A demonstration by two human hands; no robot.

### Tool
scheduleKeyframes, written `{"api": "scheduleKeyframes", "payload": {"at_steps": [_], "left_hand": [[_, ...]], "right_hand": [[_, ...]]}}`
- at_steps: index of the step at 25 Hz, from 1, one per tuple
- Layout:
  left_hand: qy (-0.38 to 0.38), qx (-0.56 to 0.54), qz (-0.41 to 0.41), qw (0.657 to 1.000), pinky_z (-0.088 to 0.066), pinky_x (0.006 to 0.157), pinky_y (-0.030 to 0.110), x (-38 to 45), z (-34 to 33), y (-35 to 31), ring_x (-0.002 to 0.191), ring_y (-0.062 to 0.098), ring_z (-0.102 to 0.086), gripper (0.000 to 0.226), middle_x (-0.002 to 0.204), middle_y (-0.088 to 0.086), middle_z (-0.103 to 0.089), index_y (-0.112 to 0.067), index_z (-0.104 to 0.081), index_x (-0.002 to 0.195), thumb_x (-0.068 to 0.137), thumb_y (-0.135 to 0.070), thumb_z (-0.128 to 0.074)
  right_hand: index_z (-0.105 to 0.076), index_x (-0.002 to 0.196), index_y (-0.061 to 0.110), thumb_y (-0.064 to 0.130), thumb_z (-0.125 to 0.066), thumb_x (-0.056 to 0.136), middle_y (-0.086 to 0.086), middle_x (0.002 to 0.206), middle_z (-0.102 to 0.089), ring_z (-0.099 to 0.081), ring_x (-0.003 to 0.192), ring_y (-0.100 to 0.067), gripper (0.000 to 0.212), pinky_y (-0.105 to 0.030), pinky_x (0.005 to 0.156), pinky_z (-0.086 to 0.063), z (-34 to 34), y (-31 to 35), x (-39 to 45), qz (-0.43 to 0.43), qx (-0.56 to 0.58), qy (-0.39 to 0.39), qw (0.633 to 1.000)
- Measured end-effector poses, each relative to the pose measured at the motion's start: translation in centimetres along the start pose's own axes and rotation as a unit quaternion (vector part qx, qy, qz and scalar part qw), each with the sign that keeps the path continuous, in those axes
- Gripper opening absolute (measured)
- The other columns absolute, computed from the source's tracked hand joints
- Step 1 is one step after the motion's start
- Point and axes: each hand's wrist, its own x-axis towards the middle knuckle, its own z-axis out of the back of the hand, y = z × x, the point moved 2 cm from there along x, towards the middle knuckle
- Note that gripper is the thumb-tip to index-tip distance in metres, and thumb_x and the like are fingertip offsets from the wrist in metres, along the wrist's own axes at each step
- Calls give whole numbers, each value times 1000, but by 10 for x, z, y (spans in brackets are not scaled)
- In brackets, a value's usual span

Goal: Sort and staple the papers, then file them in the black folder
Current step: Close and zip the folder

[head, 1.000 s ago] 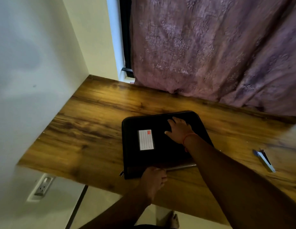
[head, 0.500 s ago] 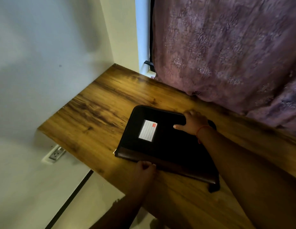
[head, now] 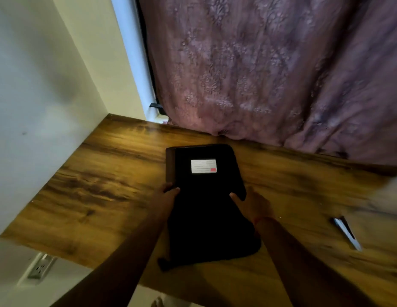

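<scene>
The black folder [head: 206, 207] lies closed on the wooden desk [head: 100, 196], its long side running away from me, with a white label [head: 203, 166] near its far end. My left hand [head: 165, 197] grips the folder's left edge, thumb on top. My right hand [head: 252, 204] holds the right edge, thumb on the cover. A blue and white stapler [head: 347, 232] lies on the desk to the right. No loose papers show.
A purple curtain [head: 270, 74] hangs down to the back of the desk. A white wall [head: 38, 107] closes the left side, with a power outlet [head: 39, 268] below the desk edge. The desk's front edge is close to my body.
The folder has been turned from lying crosswise to lying lengthwise. My right hand left the cover's top and now holds the right edge; my left hand moved from the near edge to the left edge.
</scene>
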Motion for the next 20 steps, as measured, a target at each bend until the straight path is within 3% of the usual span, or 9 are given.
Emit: {"api": "scheduleKeyframes", "payload": {"at_steps": [3,5,7,11,14,17,20], "left_hand": [[87,-5,-3,996,-48,102,43,7,-3,-25,103,27,-66,41,116,13,-68,-16,-59,126,86,-13,-69],[135,11,-13,991,-48,103,41,15,-4,-32,105,27,-66,43,119,12,-67,-15,-58,131,89,-7,-65],[175,36,-23,984,-49,101,39,24,-5,-34,103,24,-68,46,123,10,-66,-16,-58,134,89,-10,-66],[237,79,-35,968,-49,96,32,29,-10,-37,102,15,-65,47,128,0,-60,-18,-56,136,90,-15,-66],[269,90,-33,958,-50,95,32,28,-19,-37,107,18,-64,48,132,5,-60,-21,-56,136,90,-20,-66],[278,99,-33,955,-46,96,30,22,-36,-36,114,18,-60,48,138,6,-57,-21,-56,136,90,-21,-67],[288,127,-58,947,-34,99,26,9,-59,-41,134,20,-44,46,152,0,-41,-20,-56,137,92,-22,-65]], "right_hand": [[-49,127,16,62,-49,90,-9,119,-64,-62,106,-29,59,-37,85,-48,-11,-5,-29,-41,50,-38,997],[-48,127,15,57,-51,92,-10,120,-63,-61,107,-30,55,-34,80,-44,-15,-4,-39,-63,84,-49,993],[-48,127,12,53,-53,92,-12,120,-62,-60,109,-31,54,-32,78,-41,-20,-3,-48,-89,100,-67,989],[-56,117,4,39,-63,90,-16,114,-60,-59,107,-34,46,-39,87,-48,-26,-3,-60,-137,151,-160,966],[-58,106,2,22,-63,90,-12,98,-63,-62,96,-33,26,-35,73,-46,-19,-10,-64,-169,244,-199,934],[-58,104,2,14,-59,91,-15,97,-66,-62,91,-33,17,-33,71,-43,-8,-24,-65,-192,268,-211,920],[-58,100,3,14,-59,91,-15,93,-65,-62,90,-35,14,-36,72,-46,6,-48,-66,-206,261,-221,917]]}}
